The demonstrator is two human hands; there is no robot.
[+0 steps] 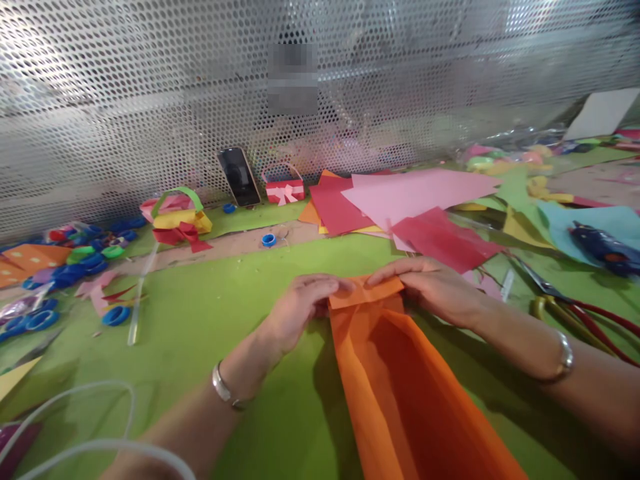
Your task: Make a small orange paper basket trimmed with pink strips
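Both hands, left [300, 307] and right [430, 287], have fingers closed on the folded far end of the orange paper box [360, 373], which runs from the center of the frame to the lower right, above the green surface [220, 300].

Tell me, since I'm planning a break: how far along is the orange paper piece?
Looks done: the orange paper has raised long sides; the yellow basket and red basket seem finished. In hand: its folded far end, held by the left hand and right hand. Probably left: securing that end, perhaps adding a handle and bow like the baskets'; neither shows on it.
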